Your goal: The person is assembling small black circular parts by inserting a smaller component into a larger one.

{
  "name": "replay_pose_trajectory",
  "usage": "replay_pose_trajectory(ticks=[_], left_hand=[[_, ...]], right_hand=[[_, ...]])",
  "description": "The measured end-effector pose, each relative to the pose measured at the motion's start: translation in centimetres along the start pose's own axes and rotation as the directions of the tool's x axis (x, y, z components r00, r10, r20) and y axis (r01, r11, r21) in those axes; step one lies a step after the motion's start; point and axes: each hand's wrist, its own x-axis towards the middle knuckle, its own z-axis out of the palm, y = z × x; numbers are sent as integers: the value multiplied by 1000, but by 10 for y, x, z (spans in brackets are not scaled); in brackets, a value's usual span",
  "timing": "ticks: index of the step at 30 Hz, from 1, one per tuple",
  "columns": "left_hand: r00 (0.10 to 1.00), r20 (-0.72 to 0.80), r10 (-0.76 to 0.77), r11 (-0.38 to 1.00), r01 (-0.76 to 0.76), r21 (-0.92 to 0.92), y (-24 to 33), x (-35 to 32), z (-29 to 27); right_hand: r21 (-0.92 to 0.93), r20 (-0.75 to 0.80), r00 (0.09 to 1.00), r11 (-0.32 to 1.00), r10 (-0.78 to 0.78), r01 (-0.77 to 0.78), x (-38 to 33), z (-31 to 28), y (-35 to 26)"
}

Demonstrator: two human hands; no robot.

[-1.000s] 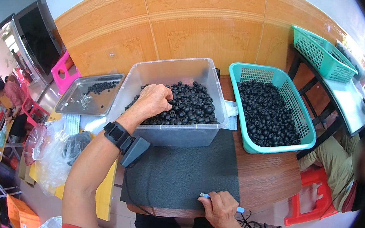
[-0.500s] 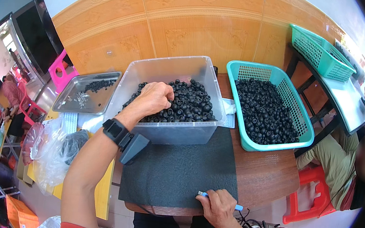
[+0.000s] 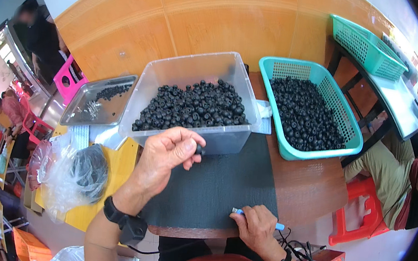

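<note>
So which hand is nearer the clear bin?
Left. Left hand is just this side of the clear bin; right hand is farther off, by a corner of the black mat.

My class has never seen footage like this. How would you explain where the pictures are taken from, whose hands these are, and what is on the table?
There is no robot: these are one person's bare hands, filmed by a fisheye camera on that person's head, looking down. Its wide lens bends straight edges. On the brown table are a dark mat, a translucent bin and a turquoise basket, both containing many small black pieces. The left hand pinches a single black piece; the right hand holds a slim blue tool.
</note>
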Motion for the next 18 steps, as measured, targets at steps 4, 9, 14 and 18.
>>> replay_pose_trajectory(ticks=[4, 9, 14, 18], left_hand=[[1000, -28, 7, 997, -9, -75, -34, -24, 13], [996, 4, -93, 940, 90, -328, -62, -50, 23], [984, 46, -174, 861, 175, -478, -81, -62, 25], [991, 9, -131, 864, 119, -489, -92, -67, 31]], right_hand=[[20, -4, 999, 999, 42, -42, 2, 1, 0], [129, -32, 996, 989, 80, -75, 3, -2, -4], [185, -43, 997, 981, 65, -56, 16, -8, -13], [201, -29, 998, 979, 50, -43, 25, -13, -20]])
